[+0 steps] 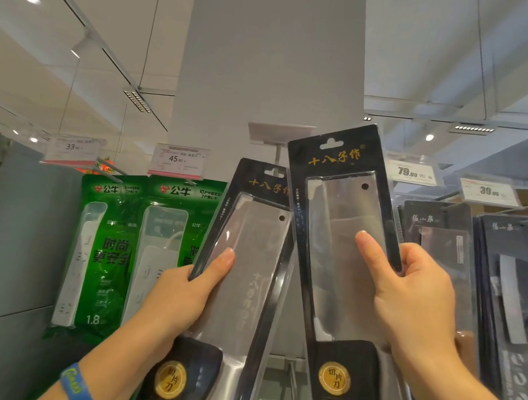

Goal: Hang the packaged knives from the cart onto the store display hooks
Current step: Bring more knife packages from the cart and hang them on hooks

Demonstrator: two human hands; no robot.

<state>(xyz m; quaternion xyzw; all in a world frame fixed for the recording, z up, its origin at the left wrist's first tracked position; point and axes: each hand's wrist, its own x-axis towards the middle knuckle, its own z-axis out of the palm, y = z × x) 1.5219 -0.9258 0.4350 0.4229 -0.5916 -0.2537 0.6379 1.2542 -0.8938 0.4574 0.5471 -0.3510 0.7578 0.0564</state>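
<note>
Our left hand [182, 296] grips the left knife pack [247, 264] and our right hand [417, 297] the right knife pack [343, 227], both raised near the display hook [277, 155]; hanging is in hand, we judge, and next a pack's top slot must meet the hook's tip.

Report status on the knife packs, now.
Status: left hand grips left knife pack; right hand grips right knife pack. Both raised, neither visibly hooked yet. Packs overlap at the edges; blank tag holder behind their tops.
</note>
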